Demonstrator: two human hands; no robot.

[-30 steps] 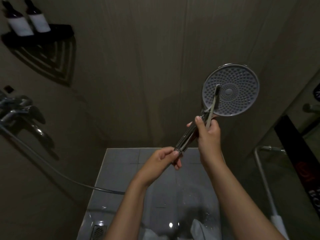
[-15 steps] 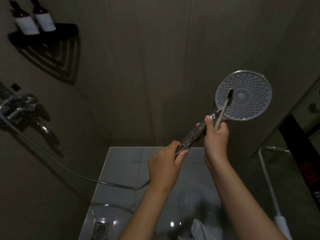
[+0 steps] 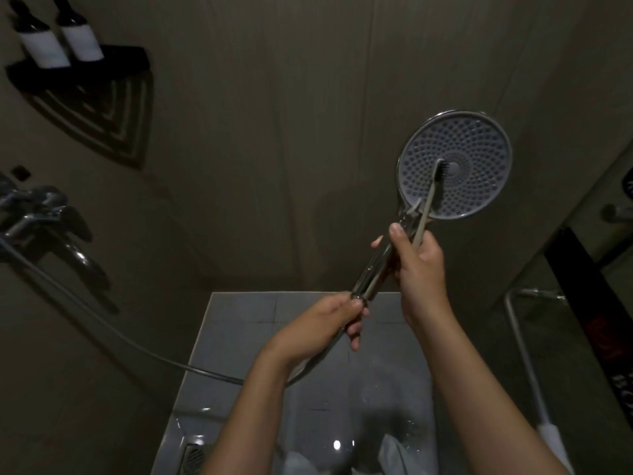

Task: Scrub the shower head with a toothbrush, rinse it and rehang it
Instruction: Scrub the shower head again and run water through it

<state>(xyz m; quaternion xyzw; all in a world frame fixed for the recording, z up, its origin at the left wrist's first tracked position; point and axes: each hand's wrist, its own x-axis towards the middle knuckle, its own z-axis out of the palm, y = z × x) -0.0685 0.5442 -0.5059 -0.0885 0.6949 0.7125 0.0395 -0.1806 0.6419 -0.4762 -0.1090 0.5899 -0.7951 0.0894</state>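
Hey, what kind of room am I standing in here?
Most likely a bathroom shower stall: a hand-held shower head on a hose, a wall-mounted mixer tap, and a floor drain set in wet grey tiles.

Toothbrush (image 3: 428,204) bristles now nearer shower head (image 3: 476,159) ctr; L hand (image 3: 329,323) regripped handle end.

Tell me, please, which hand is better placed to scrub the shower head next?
The right hand: it holds the toothbrush, whose bristles lie on the shower head's nozzle face. The left hand grips the handle's lower end near the hose.
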